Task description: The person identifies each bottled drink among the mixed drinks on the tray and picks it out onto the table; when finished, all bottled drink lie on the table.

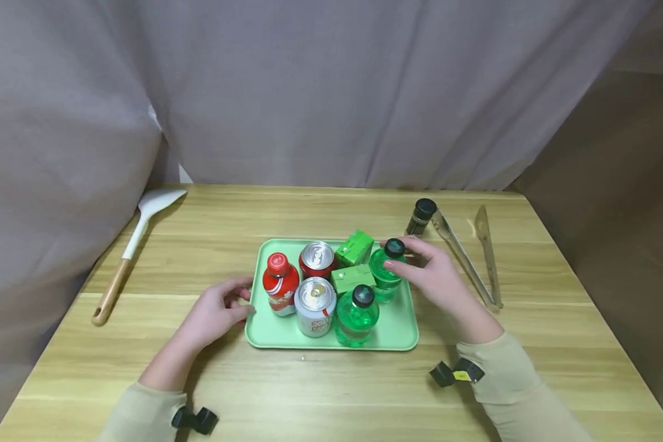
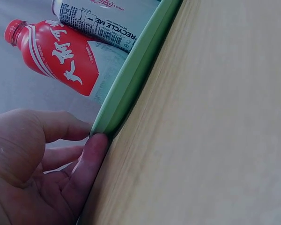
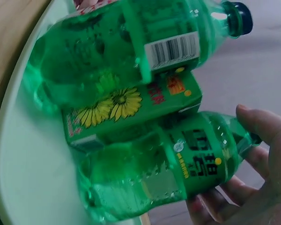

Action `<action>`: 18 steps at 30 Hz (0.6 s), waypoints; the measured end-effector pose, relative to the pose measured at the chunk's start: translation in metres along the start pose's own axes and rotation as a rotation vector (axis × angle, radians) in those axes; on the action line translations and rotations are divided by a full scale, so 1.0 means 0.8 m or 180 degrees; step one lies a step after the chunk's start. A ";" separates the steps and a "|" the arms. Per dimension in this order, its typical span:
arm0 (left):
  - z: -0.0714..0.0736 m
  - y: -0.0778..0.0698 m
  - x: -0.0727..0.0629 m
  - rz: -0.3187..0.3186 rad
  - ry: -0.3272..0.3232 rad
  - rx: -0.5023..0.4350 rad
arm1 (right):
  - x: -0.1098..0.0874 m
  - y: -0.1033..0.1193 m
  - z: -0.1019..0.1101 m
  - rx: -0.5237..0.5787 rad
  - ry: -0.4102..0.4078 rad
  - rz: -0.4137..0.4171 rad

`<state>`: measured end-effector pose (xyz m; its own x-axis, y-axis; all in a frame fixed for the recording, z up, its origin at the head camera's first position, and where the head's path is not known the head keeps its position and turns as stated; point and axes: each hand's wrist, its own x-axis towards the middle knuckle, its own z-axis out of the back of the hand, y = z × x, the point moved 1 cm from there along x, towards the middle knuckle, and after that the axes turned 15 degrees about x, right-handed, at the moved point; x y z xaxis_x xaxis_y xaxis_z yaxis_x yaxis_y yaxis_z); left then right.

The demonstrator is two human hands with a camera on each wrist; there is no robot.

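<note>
- Right hand (image 1: 439,279): fingers and thumb wrapped round neck/upper body of the rear clear-green plastic bottle with black cap (image 1: 383,285). Not let go yet.
- That bottle looks upright on the pale green rectangular tray (image 1: 403,331), right side; base contact hard to confirm.
- Left hand (image 1: 219,312): thumb and finger pinching the tray's left rim.
- Also on tray: matching front green bottle (image 1: 356,322), two green box cartons (image 1: 356,247) (image 1: 353,279), silver metal can (image 1: 315,313), red metal can (image 1: 317,259), red-labelled plastic bottle (image 1: 282,291).
- Status, my read: loading near done, seven drinks aboard. Left: releasing that bottle.
- Off tray: white wood-handled spatula (image 1: 138,236), black-lidded jar (image 1: 422,216), metal tongs (image 1: 489,261).
</note>
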<state>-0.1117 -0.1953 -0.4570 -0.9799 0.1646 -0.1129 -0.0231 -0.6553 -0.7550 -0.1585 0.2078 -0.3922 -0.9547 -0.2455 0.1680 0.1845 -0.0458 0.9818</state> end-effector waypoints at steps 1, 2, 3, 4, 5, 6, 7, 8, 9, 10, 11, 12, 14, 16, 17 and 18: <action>0.000 0.000 0.000 0.0017 0.0014 -0.0015 | -0.001 0.001 0.000 -0.0005 -0.0055 -0.0030; -0.001 0.000 0.000 0.0044 0.0020 -0.0031 | -0.001 0.001 0.001 -0.0031 -0.0103 -0.0043; -0.001 -0.001 0.001 0.0062 0.0031 -0.0048 | -0.002 0.003 0.000 -0.0049 -0.0141 -0.0046; -0.001 0.000 0.000 0.0090 0.0030 -0.0070 | -0.001 0.003 -0.001 -0.0070 -0.0167 -0.0041; -0.001 0.000 -0.001 0.0104 0.0028 -0.0085 | 0.000 0.004 -0.002 -0.0085 -0.0186 -0.0034; -0.002 0.001 -0.001 0.0126 0.0020 -0.0105 | 0.000 0.004 -0.003 -0.0093 -0.0196 -0.0026; -0.002 0.001 -0.001 0.0136 0.0020 -0.0115 | 0.000 0.004 -0.004 -0.0101 -0.0212 -0.0024; -0.002 0.001 -0.002 0.0147 0.0018 -0.0125 | 0.000 0.004 -0.005 -0.0103 -0.0220 -0.0021; -0.002 0.001 -0.002 0.0148 0.0022 -0.0125 | 0.000 0.005 -0.005 -0.0090 -0.0231 -0.0033; -0.003 0.001 -0.002 0.0157 0.0027 -0.0128 | 0.000 0.005 -0.005 -0.0076 -0.0245 -0.0043; -0.003 0.001 -0.002 0.0158 0.0032 -0.0121 | -0.001 0.004 -0.005 -0.0052 -0.0256 -0.0055; -0.003 0.001 -0.002 0.0164 0.0034 -0.0120 | -0.001 0.005 -0.005 -0.0036 -0.0265 -0.0063; -0.003 0.000 -0.002 0.0164 0.0039 -0.0114 | -0.002 0.006 -0.003 0.0011 -0.0275 -0.0068; -0.002 -0.001 -0.002 0.0148 0.0050 -0.0108 | -0.003 0.008 0.000 0.0067 -0.0271 -0.0040; -0.001 -0.001 -0.001 0.0138 0.0053 -0.0104 | -0.004 0.009 0.002 0.0057 -0.0281 -0.0044; -0.001 -0.002 -0.001 0.0137 0.0051 -0.0104 | -0.004 0.012 0.004 0.0047 -0.0296 -0.0059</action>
<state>-0.1105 -0.1942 -0.4563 -0.9765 0.1486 -0.1559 0.0259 -0.6375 -0.7700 -0.1542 0.2115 -0.3834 -0.9756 -0.1539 0.1566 0.1638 -0.0351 0.9859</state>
